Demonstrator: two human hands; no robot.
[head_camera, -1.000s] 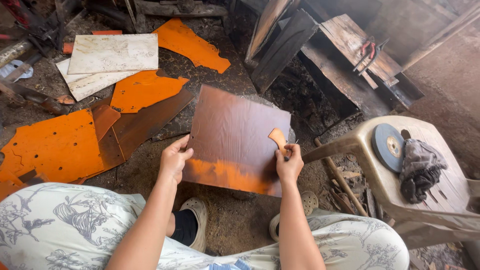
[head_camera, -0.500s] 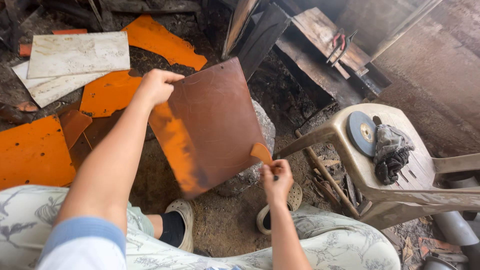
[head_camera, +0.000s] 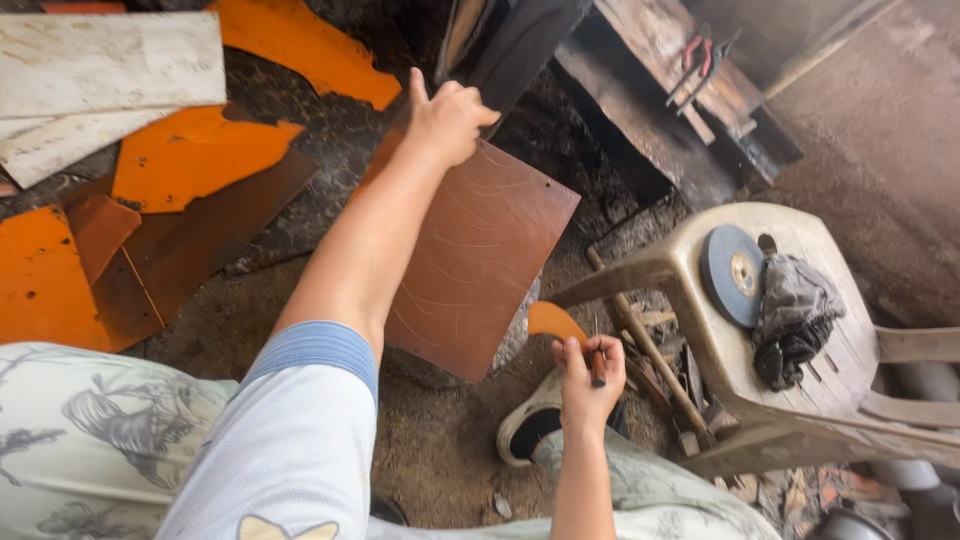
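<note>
Two bare hands are at work over a dirt floor, and we look down on them from above. The left hand (head_camera: 447, 120) reaches far forward and grips the top edge of a rust-brown metal sheet (head_camera: 480, 262), its fingers curled over that edge; the sheet stands tilted, its lower corner down near a stone. The right hand (head_camera: 590, 372) is clenched around a small orange curved piece (head_camera: 555, 322) together with a thin dark tool whose kind we cannot tell, just beside the sheet's lower right edge. Near that hand stands a beige plastic chair (head_camera: 690, 262) carrying a grey grinding disc (head_camera: 732, 274) and a crumpled dark rag (head_camera: 795, 318). To the left, orange metal offcuts (head_camera: 185, 160) and pale boards (head_camera: 105, 68) lie on the ground.
</note>
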